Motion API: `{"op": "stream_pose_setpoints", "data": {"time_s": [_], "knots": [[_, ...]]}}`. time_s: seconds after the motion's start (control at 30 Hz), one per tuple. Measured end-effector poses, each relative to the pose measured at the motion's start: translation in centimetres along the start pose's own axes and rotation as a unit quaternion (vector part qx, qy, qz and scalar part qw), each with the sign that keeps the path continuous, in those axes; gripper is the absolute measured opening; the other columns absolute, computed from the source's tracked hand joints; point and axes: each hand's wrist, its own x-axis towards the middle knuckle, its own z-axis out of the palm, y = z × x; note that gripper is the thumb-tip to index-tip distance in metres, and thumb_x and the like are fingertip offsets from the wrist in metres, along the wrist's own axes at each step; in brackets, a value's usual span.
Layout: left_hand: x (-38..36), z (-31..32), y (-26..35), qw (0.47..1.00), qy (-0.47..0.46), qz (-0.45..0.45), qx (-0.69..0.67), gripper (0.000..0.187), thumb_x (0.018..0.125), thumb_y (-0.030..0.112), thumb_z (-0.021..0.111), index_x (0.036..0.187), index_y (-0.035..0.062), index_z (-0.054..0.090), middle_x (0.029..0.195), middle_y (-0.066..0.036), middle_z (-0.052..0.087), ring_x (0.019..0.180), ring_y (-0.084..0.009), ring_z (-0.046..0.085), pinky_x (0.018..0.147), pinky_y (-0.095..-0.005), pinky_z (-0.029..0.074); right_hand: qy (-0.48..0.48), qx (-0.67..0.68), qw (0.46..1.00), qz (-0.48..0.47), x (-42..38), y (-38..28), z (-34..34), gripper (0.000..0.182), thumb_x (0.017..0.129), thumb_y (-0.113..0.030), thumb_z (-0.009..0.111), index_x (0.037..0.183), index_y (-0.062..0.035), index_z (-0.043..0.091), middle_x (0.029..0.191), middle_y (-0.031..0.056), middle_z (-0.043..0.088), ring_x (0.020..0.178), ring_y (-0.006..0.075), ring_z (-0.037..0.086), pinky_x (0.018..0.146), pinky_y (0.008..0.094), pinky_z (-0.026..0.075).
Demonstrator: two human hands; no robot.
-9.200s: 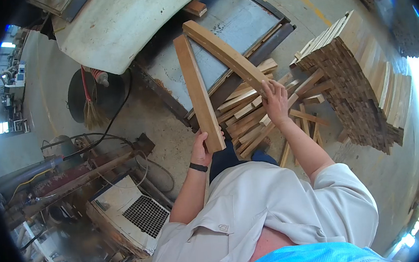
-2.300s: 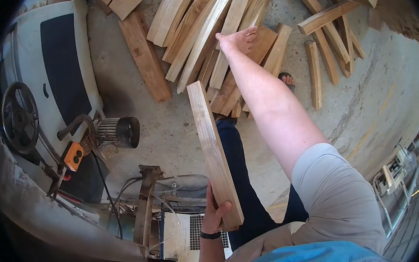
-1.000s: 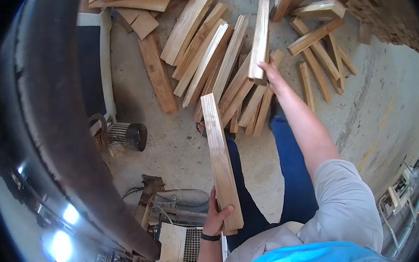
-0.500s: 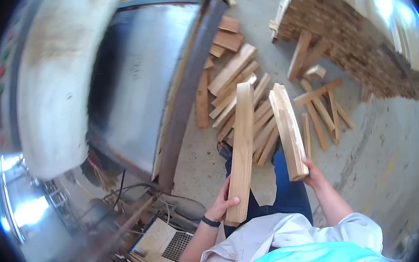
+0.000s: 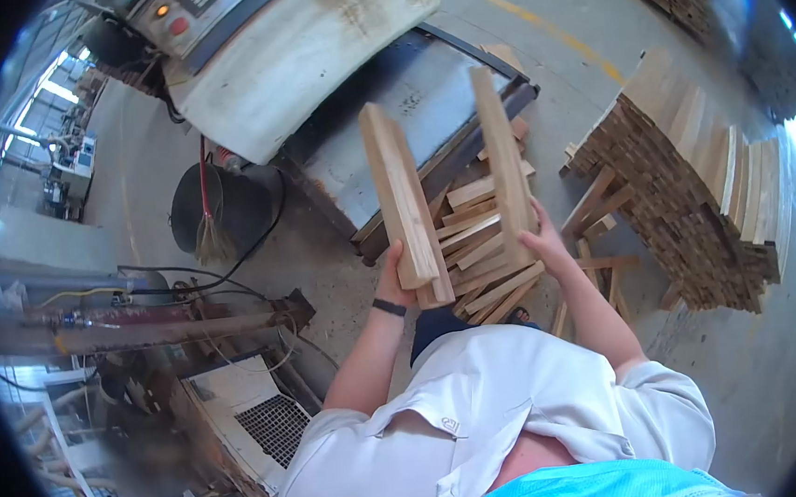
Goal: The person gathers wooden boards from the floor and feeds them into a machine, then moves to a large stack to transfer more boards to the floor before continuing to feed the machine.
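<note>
My left hand grips the lower end of a thick light wooden board that points up and away from me. My right hand holds a second, narrower wooden board by its lower end, upright beside the first. Both boards hang over the edge of a grey metal machine table. Below my hands lies a loose pile of wooden boards on the concrete floor.
A tall stack of cut wood pieces stands at the right. A white machine housing with a control panel is at the top. A broom and a black round bin are at the left, with pipes, cables and a vented box lower left.
I have straightened up and turned from the floor pile toward the machine table. Both boards have risen and now stand side by side in front of me.
</note>
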Motion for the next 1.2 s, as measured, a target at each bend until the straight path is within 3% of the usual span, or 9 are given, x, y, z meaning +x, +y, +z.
{"op": "stream_pose_setpoints", "data": {"time_s": [0.1,0.17,0.4,0.57,0.6,0.8,0.97,1.1,1.2], "knots": [[2.1,-1.6,1.0,0.997,0.014,0.071,-0.04,0.071,0.084,0.048,0.072,0.138,0.0076,0.048,0.124,-0.011,0.063,0.115,-0.027,0.061,0.097,-0.0434,0.052,0.016,-0.218,0.975,0.033,4.6,-2.5,6.0,0.101,0.07,-0.035,0.076,0.156,-0.016,0.025,0.136,0.0204,0.044,0.129,0.0342,0.045,0.107,0.0425,0.039],[2.6,-1.6,1.8,0.994,0.019,0.096,-0.042,0.071,0.085,0.051,0.07,0.137,0.0082,0.05,0.123,-0.011,0.063,0.115,-0.0278,0.061,0.1,-0.0461,0.05,0.03,-0.499,0.864,0.061,6.0,-5.4,10.5,0.101,0.069,-0.038,0.077,0.155,-0.0197,0.027,0.134,0.0231,0.042,0.127,0.0408,0.045,0.105,0.046,0.04],[6.1,-6.4,2.4,0.982,0.008,0.13,-0.134,0.074,0.085,0.061,0.065,0.137,0.0116,0.052,0.124,-0.01,0.063,0.114,-0.0306,0.061,0.099,-0.0487,0.048,0.02,-0.604,0.791,-0.095,10.5,-3.0,15.5,0.105,0.067,-0.049,0.081,0.154,-0.0182,0.03,0.129,0.0236,0.046,0.121,0.0405,0.049,0.101,0.0436,0.043],[5.0,-7.1,2.2,0.988,0.085,0.079,-0.103,0.079,0.082,0.067,0.064,0.139,0.0142,0.05,0.131,-0.011,0.058,0.124,-0.0321,0.053,0.105,-0.0542,0.039,0.004,-0.361,0.932,-0.023,14.2,4.1,12.1,0.073,0.089,-0.046,0.069,0.144,-0.0046,0.045,0.109,0.0168,0.064,0.096,0.0314,0.064,0.087,0.0353,0.05],[5.3,-7.8,2.1,0.99,0.097,0.062,-0.082,0.083,0.081,0.07,0.064,0.14,0.0145,0.05,0.134,-0.011,0.055,0.127,-0.0327,0.049,0.107,-0.0556,0.036,-0.131,-0.151,0.978,0.057,14.6,3.8,11.6,0.064,0.093,-0.045,0.064,0.14,-0.0044,0.05,0.108,0.0138,0.067,0.093,0.0289,0.066,0.086,0.0374,0.052],[5.7,-9.4,0.8,0.989,0.112,-0.014,-0.093,0.086,0.084,0.076,0.054,0.144,0.0141,0.045,0.141,-0.009,0.052,0.132,-0.0303,0.045,0.113,-0.0528,0.032,-0.07,0.297,0.919,0.249,11.3,1.8,11.4,0.05,0.097,-0.038,0.06,0.132,-0.0031,0.053,0.113,0.0139,0.066,0.095,0.0271,0.066,0.086,0.0357,0.056],[6.1,-9.9,0.8,0.99,0.078,-0.061,-0.096,0.081,0.091,0.073,0.045,0.145,0.0123,0.042,0.142,-0.012,0.05,0.13,-0.0329,0.048,0.11,-0.0555,0.037,-0.034,0.412,0.891,0.186,11.2,0.3,10.3,0.051,0.095,-0.034,0.063,0.127,0.0037,0.052,0.112,0.018,0.065,0.094,0.0291,0.066,0.089,0.0422,0.057],[4.4,-8.0,1.7,0.993,0.112,-0.038,0.013,0.075,0.095,0.068,0.041,0.144,0.0114,0.043,0.141,-0.013,0.051,0.128,-0.0326,0.051,0.107,-0.0526,0.042,0.076,0.022,0.997,0.001,12.5,0.5,9.2,0.044,0.088,-0.016,0.07,0.124,0.0008,0.052,0.114,0.0168,0.063,0.105,0.0314,0.062,0.092,0.0419,0.051],[3.2,-8.7,1.7,0.986,0.137,-0.017,0.095,0.073,0.096,0.065,0.045,0.141,0.0082,0.045,0.135,-0.014,0.056,0.123,-0.0305,0.056,0.102,-0.0482,0.047,0.197,-0.457,0.818,-0.289,12.3,-0.9,9.0,0.064,0.069,-0.002,0.072,0.129,-0.0143,0.051,0.129,0.0115,0.053,0.122,0.0365,0.049,0.102,0.0475,0.041]]}}
